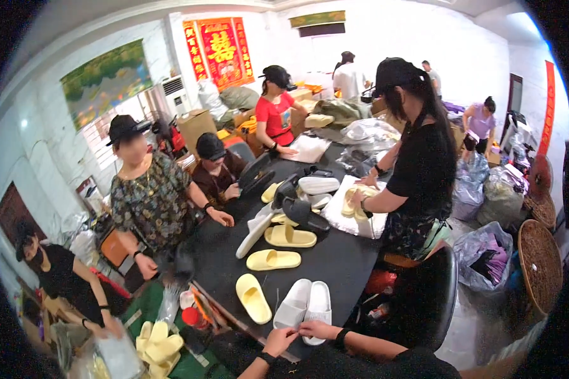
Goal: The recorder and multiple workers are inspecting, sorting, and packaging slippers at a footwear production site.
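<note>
A pair of pale grey slippers lies side by side at the near edge of the black table: the left slipper [291, 304] is slightly angled and the right slipper [318, 308] is nearly straight. Over their near ends, my left hand [279, 342] and my right hand [320, 330] almost meet, fingertips pinched. Whatever is between the fingers is too small to make out. A single yellow slipper [253, 299] rests just left of the pair. Farther up are two more yellow slippers, one sideways [273, 259] and another [290, 237] behind it.
Black slippers [303, 213] and white slippers [255, 231] are heaped mid-table. At right, a person in black [417, 158] handles yellow slippers on white sheets; other people stand around the table. A black chair [423, 297] is on my right. Yellow slippers [159, 344] are piled lower left.
</note>
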`<state>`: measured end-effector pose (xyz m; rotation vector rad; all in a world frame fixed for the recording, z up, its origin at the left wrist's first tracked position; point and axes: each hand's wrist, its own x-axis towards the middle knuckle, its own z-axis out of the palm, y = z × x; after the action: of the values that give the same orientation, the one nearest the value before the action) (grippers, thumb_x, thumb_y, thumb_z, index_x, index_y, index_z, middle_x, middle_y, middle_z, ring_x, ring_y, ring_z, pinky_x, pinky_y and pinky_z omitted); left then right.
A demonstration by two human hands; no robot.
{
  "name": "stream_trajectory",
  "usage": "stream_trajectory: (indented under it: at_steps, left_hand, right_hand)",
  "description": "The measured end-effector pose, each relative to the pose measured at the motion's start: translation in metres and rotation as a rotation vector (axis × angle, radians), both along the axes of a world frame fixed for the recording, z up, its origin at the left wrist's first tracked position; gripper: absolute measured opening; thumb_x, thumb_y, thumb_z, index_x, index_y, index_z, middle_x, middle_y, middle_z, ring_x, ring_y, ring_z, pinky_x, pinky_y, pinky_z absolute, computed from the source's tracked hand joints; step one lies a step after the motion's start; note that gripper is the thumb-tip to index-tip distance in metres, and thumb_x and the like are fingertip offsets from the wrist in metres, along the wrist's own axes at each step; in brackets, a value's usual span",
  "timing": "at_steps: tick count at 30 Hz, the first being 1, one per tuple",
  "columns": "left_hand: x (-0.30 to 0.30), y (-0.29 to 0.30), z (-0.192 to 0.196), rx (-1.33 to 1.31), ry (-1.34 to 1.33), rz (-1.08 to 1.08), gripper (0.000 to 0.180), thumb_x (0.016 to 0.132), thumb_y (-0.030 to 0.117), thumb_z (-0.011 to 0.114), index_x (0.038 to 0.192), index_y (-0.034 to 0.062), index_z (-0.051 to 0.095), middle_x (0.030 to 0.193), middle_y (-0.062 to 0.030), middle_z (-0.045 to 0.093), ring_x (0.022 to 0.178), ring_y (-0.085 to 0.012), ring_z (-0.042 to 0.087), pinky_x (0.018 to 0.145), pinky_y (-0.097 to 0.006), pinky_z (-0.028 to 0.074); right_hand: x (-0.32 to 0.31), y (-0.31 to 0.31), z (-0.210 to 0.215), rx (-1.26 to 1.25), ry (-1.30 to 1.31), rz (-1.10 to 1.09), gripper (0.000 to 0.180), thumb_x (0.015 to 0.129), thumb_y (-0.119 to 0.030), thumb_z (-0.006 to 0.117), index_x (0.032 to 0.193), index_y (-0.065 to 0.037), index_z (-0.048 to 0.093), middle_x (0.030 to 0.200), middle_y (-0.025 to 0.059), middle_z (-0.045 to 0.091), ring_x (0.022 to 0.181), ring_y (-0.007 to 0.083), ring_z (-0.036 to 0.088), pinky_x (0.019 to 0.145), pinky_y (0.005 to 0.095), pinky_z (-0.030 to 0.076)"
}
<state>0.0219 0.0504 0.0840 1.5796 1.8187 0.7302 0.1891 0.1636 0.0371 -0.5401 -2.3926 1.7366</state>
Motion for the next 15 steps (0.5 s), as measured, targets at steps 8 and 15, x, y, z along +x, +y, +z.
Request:
stream_trajectory:
  at_steps: [8,15]
  left_hand:
    - [-0.005,0.006,-0.001,0.054,-0.131,0.079,0.02,0.078,0.018,0.068,0.092,0.0048,0.068,0.082,-0.0129,0.067,0.073,-0.0244,0.067,0.066,-0.032,0.051]
    - [-0.01,0.005,-0.004,0.036,-0.05,0.013,0.02,0.078,0.019,0.068,0.092,0.0048,0.068,0.082,-0.0146,0.067,0.073,-0.0251,0.066,0.066,-0.033,0.051]
  right_hand:
    - [-0.004,0.001,0.013,-0.074,-0.096,-0.016,0.023,0.095,-0.025,0.048,0.094,-0.004,0.056,0.071,0.0044,0.052,0.067,0.0132,0.05,0.062,0.031,0.043]
    - [-0.01,-0.002,0.004,0.118,-0.067,-0.065,0.025,0.091,-0.026,0.051,0.092,-0.002,0.059,0.076,0.0156,0.059,0.07,0.0273,0.059,0.064,0.0387,0.045]
